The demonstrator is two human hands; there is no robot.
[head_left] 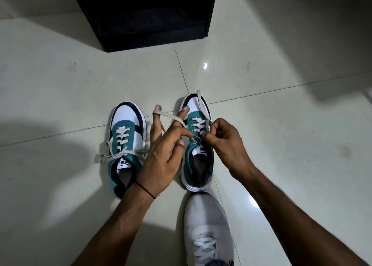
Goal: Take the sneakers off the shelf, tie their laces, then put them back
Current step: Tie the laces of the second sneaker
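Two teal, white and black sneakers stand side by side on the floor, toes pointing away from me. The left sneaker [126,136] has its white laces in a bow. Over the right sneaker [198,157] both hands work the laces. My left hand [163,151] has one white lace [171,116] looped around two spread fingers. My right hand [223,142] is closed on the other lace end, which sticks up past the toe.
A black shelf unit [145,16] stands on the pale tiled floor [60,84] just beyond the sneakers, its dark opening facing me. My own foot in a grey-white shoe [207,225] rests right behind the right sneaker's heel.
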